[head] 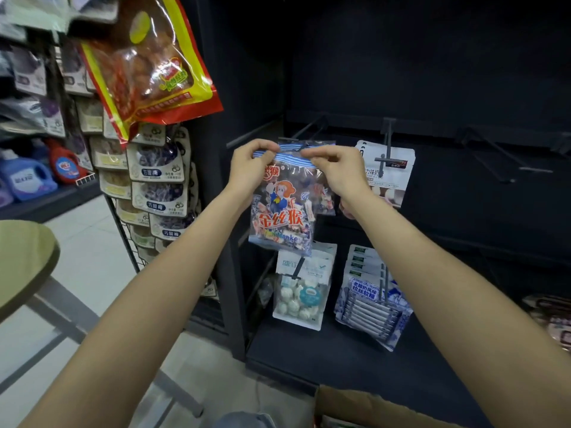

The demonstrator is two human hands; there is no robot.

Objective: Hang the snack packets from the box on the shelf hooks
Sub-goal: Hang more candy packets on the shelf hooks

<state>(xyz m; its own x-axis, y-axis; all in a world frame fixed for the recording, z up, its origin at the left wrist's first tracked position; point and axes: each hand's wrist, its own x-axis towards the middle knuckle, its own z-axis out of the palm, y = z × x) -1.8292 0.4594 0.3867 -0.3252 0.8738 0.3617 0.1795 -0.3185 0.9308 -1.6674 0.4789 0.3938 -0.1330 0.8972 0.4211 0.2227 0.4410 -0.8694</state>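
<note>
A clear candy packet point(282, 211) with a cartoon monkey and a blue-striped top hangs between my hands in front of the dark shelf. My left hand point(250, 168) pinches the left end of its striped top. My right hand point(336, 171) pinches the right end. The packet's top sits at the tip of a black shelf hook point(304, 128), with another such packet point(324, 199) right behind it. The cardboard box point(364, 406) lies open at the bottom edge, its contents mostly out of view.
Packets hang on nearby hooks: white ones point(389, 171) to the right, white-ball sweets point(304, 291) and blue-white packs point(370, 301) below. Bare hooks point(494, 156) stick out at the right. A red-yellow packet point(148, 63) and a wire rack point(157, 186) hang left. A green stool point(24, 261) stands nearby.
</note>
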